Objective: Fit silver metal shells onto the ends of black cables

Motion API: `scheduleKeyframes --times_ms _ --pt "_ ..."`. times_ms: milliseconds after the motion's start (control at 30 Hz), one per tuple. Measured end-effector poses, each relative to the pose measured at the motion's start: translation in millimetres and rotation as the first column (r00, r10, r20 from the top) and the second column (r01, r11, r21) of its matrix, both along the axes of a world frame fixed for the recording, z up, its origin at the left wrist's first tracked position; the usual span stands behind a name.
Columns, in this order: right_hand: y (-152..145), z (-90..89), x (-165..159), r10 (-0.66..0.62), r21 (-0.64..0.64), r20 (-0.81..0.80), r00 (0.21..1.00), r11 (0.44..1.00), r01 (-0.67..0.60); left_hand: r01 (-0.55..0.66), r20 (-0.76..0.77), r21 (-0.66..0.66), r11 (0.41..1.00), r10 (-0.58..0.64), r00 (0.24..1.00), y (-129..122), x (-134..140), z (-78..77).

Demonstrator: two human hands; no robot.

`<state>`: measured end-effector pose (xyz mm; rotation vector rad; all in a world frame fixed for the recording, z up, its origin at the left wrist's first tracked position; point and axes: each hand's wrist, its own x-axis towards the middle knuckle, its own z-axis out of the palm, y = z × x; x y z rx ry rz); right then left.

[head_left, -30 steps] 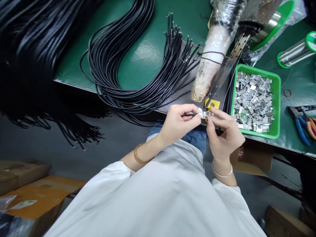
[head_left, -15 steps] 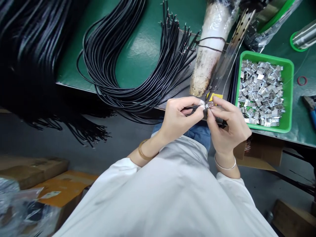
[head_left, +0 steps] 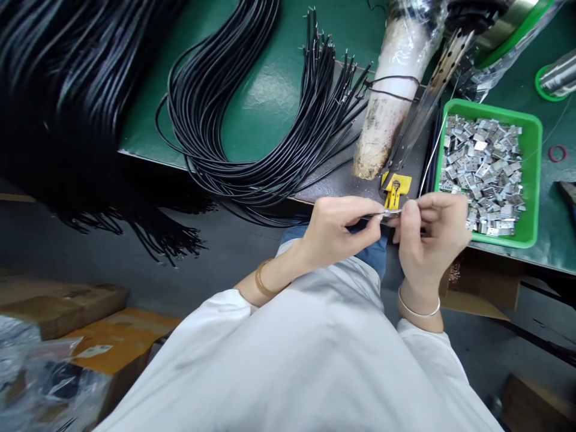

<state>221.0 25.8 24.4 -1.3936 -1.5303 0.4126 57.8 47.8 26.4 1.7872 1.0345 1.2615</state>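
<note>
My left hand (head_left: 337, 231) is closed, thumb and forefinger pinching the end of a black cable, most of which the fingers hide. Opposite it, my right hand (head_left: 425, 231) pinches a small silvery metal piece (head_left: 392, 212), which meets the left fingertips. The exact join between cable and metal is too small to make out. Just beyond the fingertips is a yellow clip-like part (head_left: 394, 191) at the table edge. Above it slopes a metal tube with holes (head_left: 443, 69), beside a wrapped white cylinder (head_left: 390, 102).
A green tray (head_left: 533, 180) of small metal brackets stands to the right. Bundled black cables (head_left: 252, 168) lie on the green table, with a larger bundle (head_left: 67, 120) hanging over its left edge. Solder-like wire spools (head_left: 560, 78) are at back right. Cardboard boxes (head_left: 121, 342) sit below.
Both hands have come down slightly toward my body, away from the yellow part, which shows more fully. My right hand has turned, its thumb now on top of the metal piece.
</note>
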Motion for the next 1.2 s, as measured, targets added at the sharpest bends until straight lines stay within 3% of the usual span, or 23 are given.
scheduleKeyframes --times_ms 100,200,233,300,400,600,667,800,900,1000,1067,1200 --pt "1 4.1 3 0.096 -0.149 -0.116 0.989 0.982 -0.113 0.007 0.016 0.123 0.992 -0.009 1.0 -2 -1 -0.8" --pt "1 6.0 2 0.173 -0.108 -0.131 0.976 0.976 -0.187 0.098 0.196 -0.104 0.99 -0.076 0.978 0 -7 -1.0" --pt "1 5.8 2 0.194 -0.06 -0.093 0.977 0.978 -0.2 0.165 0.266 -0.226 0.96 -0.103 0.959 1 -9 -0.6" --pt "1 4.3 1 0.214 0.056 0.026 0.977 0.975 -0.215 0.308 0.379 -0.435 0.846 -0.139 0.915 5 -12 0.7" --pt "1 1.2 0 0.183 0.169 0.154 0.971 0.963 -0.209 0.419 0.465 -0.576 0.702 -0.14 0.874 10 -15 2.4" --pt "1 -1.5 -1 0.126 0.122 0.114 0.985 0.983 -0.14 0.506 0.551 -0.581 0.638 -0.15 0.821 11 -18 -2.9" --pt "0 -1.1 -2 0.118 0.122 0.144 0.983 0.983 -0.136 0.491 0.558 -0.574 0.656 -0.126 0.82 10 -17 -5.9" --pt "-3 -3.0 -1 0.075 0.142 0.199 0.977 0.984 -0.105 0.345 0.495 -0.543 0.766 -0.04 0.868 7 -11 -6.4" --pt "-6 -6.0 1 -0.03 0.248 0.123 0.992 0.969 -0.001 0.236 0.454 -0.518 0.822 0.031 0.89 7 -5 -3.3" --pt "-5 -6.1 1 -0.062 0.391 -0.052 0.997 0.917 0.078 0.165 0.446 -0.514 0.842 0.098 0.889 8 -1 -2.4" --pt "-3 -4.7 0 -0.032 0.391 -0.104 0.994 0.918 0.071 0.153 0.442 -0.51 0.846 0.106 0.891 9 0 -3.5" --pt "2 -3.4 -4 0.021 0.295 0.067 0.997 0.955 -0.04 0.127 0.399 -0.512 0.849 0.105 0.911 10 3 -5.7"
